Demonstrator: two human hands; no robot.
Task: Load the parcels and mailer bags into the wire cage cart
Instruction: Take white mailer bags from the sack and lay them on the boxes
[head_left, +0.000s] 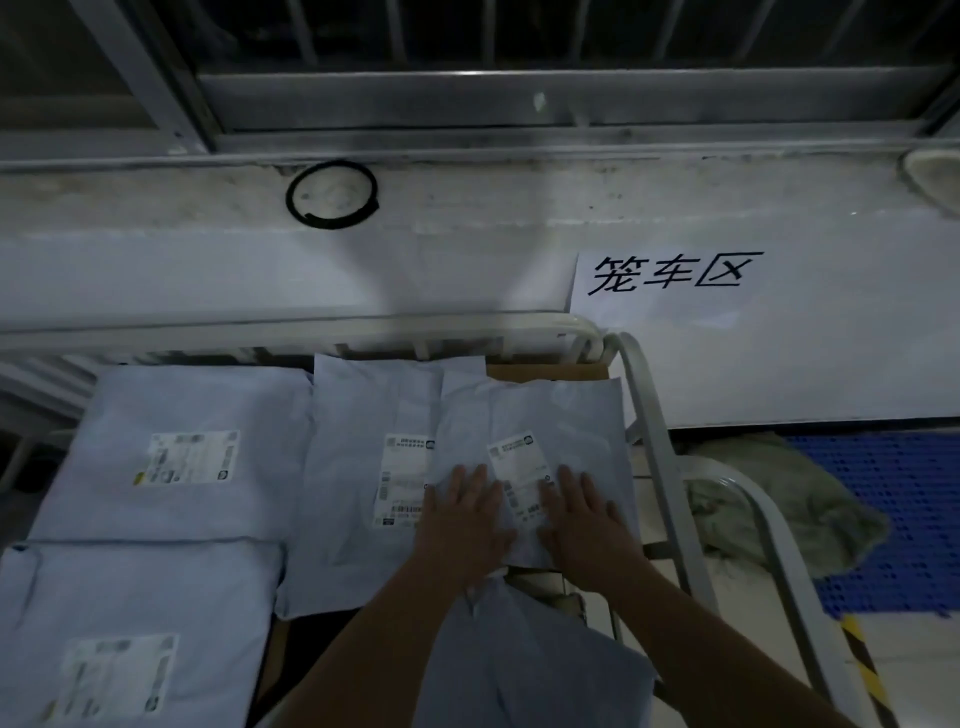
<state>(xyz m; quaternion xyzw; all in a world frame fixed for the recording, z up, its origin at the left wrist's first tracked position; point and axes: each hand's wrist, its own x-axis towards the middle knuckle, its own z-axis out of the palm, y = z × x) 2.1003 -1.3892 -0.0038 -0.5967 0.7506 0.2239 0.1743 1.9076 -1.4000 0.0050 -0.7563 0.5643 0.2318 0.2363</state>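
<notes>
Closest to the camera, a crumpled mailer bag (524, 670) lies between the two forearms, its long axis running away from the viewer. Just beyond it, the left hand (465, 519) and right hand (582, 519) rest flat, side by side, fingers straight and pointing away, palms down on the top mailer bag (566, 410); neither grips anything. That bag sits inside the wire cage cart (652, 415), hard against its right rail, with its long axis running near to far and its shipping label (519, 460) face up between the hands. It overlaps the middle mailer bag (358, 467), which lies the same way. At the left, a near-left mailer bag (135, 618) and a far-left mailer bag (197, 410) lie flat, labels up. A brown cardboard parcel (545, 371) shows behind the top bag. Right of the cart, a grey-green sack (779, 499) rests on a blue perforated mat (909, 514), near a yellow-and-black hazard stripe (862, 667). Beyond, a dim white wall carries a paper sign (670, 275) with black characters, a black ring (332, 195) lies on the ledge, and a metal window frame (467, 98) stands above.
</notes>
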